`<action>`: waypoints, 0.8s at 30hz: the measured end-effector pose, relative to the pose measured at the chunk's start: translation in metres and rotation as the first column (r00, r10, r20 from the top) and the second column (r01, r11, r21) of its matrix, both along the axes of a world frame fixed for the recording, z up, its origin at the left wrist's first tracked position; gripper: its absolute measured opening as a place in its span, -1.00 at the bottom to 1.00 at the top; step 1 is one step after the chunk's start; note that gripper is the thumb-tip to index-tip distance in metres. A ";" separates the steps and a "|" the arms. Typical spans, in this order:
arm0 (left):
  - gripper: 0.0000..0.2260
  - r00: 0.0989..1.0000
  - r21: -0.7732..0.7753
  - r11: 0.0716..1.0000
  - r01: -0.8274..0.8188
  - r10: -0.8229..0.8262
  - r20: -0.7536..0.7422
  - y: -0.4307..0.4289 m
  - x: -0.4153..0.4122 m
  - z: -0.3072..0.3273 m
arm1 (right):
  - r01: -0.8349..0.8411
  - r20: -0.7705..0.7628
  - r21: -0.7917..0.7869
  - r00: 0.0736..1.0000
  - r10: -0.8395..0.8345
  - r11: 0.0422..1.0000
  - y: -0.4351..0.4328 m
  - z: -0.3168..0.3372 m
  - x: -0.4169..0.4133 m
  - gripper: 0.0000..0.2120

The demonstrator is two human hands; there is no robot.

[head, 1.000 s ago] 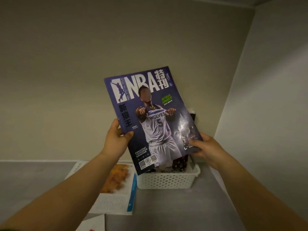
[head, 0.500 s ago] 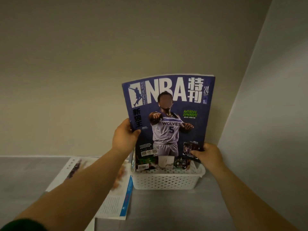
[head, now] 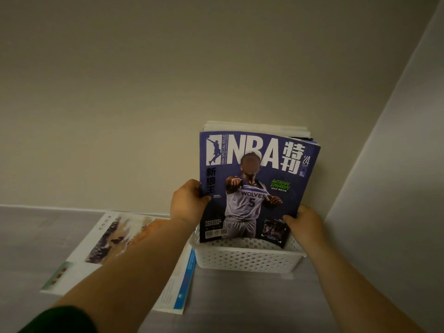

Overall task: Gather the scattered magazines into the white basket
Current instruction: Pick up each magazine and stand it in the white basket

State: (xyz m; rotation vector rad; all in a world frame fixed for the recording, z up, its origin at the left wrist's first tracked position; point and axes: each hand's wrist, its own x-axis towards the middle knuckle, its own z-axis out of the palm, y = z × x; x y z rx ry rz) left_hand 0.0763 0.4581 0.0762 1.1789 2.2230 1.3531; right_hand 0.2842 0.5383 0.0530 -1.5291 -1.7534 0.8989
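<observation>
standing upright in the white basket (head: 247,259), a purple magazine (head: 257,186) faces the camera with its lower edge down inside the basket's front wall. its cover reads "nba" in large white letters, "nba special issue" running up beside a player silhouette, "'24" at the upper right, "anthony edwards" in green, and "wolves 5" on the pictured jersey; chinese characters sit beside the title and down the left margin. small codes near the bottom are too fine to read. the left hand (head: 188,204) grips the cover's left edge, thumb on the front; the right hand (head: 304,224) pinches the lower right corner. both are closed on this one magazine. behind it more magazines (head: 257,128) stand in the basket, their white page edges showing above; how many cannot be told. one open magazine (head: 115,246) lies flat on the grey surface (head: 240,301) just left of the basket, partly under the left forearm, with a blue strip along its right edge. the basket sits in the corner where the back wall (head: 120,104) meets the right wall (head: 396,188), close to both. bare grey surface lies in front of the basket.
</observation>
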 end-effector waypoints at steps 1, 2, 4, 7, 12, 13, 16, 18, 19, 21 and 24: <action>-0.84 0.999 0.002 1.000 -0.029 0.029 0.016 0.001 0.000 -0.001 | 0.013 -0.022 -0.002 1.000 -0.013 1.000 0.000 -0.001 -0.001 -0.76; -0.83 0.998 0.013 0.999 -0.052 0.052 0.035 0.003 0.000 -0.002 | 0.034 -0.062 -0.004 0.998 -0.034 0.999 0.001 -0.001 -0.002 -0.77; -0.77 0.996 0.036 0.996 -0.080 0.078 0.051 0.004 0.003 -0.003 | 0.087 -0.184 -0.005 0.979 -0.087 0.996 -0.002 -0.002 -0.004 -0.76; -0.81 0.989 0.005 0.992 -0.125 0.125 -0.076 0.002 0.006 -0.004 | 0.110 -0.312 0.024 0.945 -0.097 0.994 -0.009 -0.001 -0.005 -0.60; -0.78 0.994 -0.143 0.988 -0.058 0.044 -0.102 -0.007 0.002 -0.005 | 0.087 -0.387 0.022 0.919 -0.071 0.996 -0.021 0.006 -0.009 -0.47; -0.74 0.994 -0.152 0.987 -0.043 0.028 -0.102 -0.010 0.000 -0.005 | 0.092 -0.403 0.027 0.912 -0.073 0.995 -0.025 0.010 -0.009 -0.49; -0.68 0.999 -0.147 0.989 -0.014 0.009 -0.035 -0.028 -0.010 -0.003 | 0.133 -0.432 0.066 0.897 -0.092 0.989 -0.044 0.019 -0.010 -0.53; -0.73 1.000 -0.129 0.992 -0.010 0.009 -0.003 -0.046 -0.023 -0.004 | 0.169 -0.429 0.073 0.895 -0.122 0.983 -0.060 0.023 -0.012 -0.55; -0.75 1.000 -0.122 0.993 -0.007 0.007 0.002 -0.057 -0.031 -0.007 | 0.180 -0.421 0.079 0.898 -0.131 0.981 -0.069 0.024 -0.014 -0.56; -0.78 1.000 -0.137 0.990 0.014 -0.016 -0.015 -0.082 -0.049 -0.014 | 0.175 -0.404 0.095 0.907 -0.122 0.980 -0.087 0.026 -0.019 -0.58; -0.80 0.998 -0.216 0.976 0.038 -0.047 -0.037 -0.117 -0.080 -0.031 | 0.128 -0.311 0.113 0.946 -0.087 0.985 -0.116 0.027 -0.033 -0.60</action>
